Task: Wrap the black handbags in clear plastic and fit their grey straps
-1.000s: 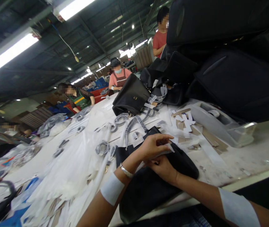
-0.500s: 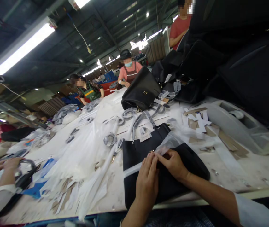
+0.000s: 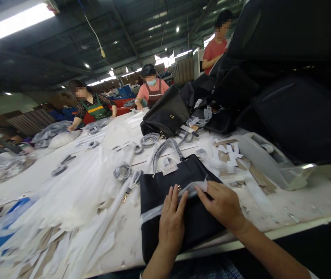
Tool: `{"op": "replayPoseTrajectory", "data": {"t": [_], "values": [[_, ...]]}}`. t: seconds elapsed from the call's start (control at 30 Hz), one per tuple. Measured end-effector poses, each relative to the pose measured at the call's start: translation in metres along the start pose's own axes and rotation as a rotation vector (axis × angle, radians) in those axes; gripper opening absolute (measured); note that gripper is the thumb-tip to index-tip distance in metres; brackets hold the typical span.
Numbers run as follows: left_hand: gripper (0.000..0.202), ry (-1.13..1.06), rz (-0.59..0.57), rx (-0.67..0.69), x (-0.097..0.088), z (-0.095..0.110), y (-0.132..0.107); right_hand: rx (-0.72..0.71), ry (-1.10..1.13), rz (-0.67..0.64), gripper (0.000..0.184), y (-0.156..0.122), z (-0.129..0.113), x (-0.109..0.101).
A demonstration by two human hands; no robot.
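Note:
A black handbag (image 3: 159, 182) lies flat on the white table (image 3: 305, 193) right in front of me, its wrapped handles (image 3: 167, 149) pointing away. A strip of clear film (image 3: 193, 188) crosses its front near a small gold clasp. My left hand (image 3: 171, 221) lies flat on the bag with fingers stretched toward the clasp. My right hand (image 3: 222, 205) presses the film's right end with curled fingers.
Another black handbag (image 3: 167, 114) stands further back, with a dark pile of bags (image 3: 284, 77) at the right. Wrapped straps (image 3: 123, 170), plastic sheets (image 3: 75, 193) and card scraps (image 3: 229, 149) litter the table. A grey tray (image 3: 270, 159) sits at right. Three people work at the far side.
My left hand came off the film and now lies flat on the bag. The film strip is pressed down across the bag's front. The view shifted a little.

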State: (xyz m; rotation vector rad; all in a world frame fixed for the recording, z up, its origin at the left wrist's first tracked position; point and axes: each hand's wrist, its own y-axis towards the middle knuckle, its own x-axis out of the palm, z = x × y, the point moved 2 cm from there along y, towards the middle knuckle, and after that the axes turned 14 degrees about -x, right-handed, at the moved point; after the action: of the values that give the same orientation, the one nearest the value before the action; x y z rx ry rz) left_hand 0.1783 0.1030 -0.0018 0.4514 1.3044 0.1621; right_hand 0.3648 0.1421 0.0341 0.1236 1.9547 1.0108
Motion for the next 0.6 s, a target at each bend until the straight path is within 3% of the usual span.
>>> {"op": "replayPoseTrajectory", "data": {"t": [0.07,0.17,0.37,0.5,0.6], "values": [[0.076,0.052,-0.011,0.018,0.001,0.002,0.001,-0.019,-0.133,-0.083,0.038,-0.004,0.004,-0.006],[0.068,0.135,-0.033,0.041,0.002,0.005,0.004,0.009,-0.135,-0.136,0.038,-0.011,0.01,-0.009],[0.074,0.279,-0.074,0.123,0.0,0.012,0.008,0.353,0.161,-0.047,0.025,-0.019,0.031,-0.015],[0.07,0.308,-0.025,0.233,-0.001,0.019,0.011,0.377,0.22,-0.069,0.029,-0.018,0.038,-0.017],[0.066,0.289,0.019,0.272,0.001,0.023,0.013,0.407,0.274,0.014,0.029,-0.024,0.048,-0.029]]}}
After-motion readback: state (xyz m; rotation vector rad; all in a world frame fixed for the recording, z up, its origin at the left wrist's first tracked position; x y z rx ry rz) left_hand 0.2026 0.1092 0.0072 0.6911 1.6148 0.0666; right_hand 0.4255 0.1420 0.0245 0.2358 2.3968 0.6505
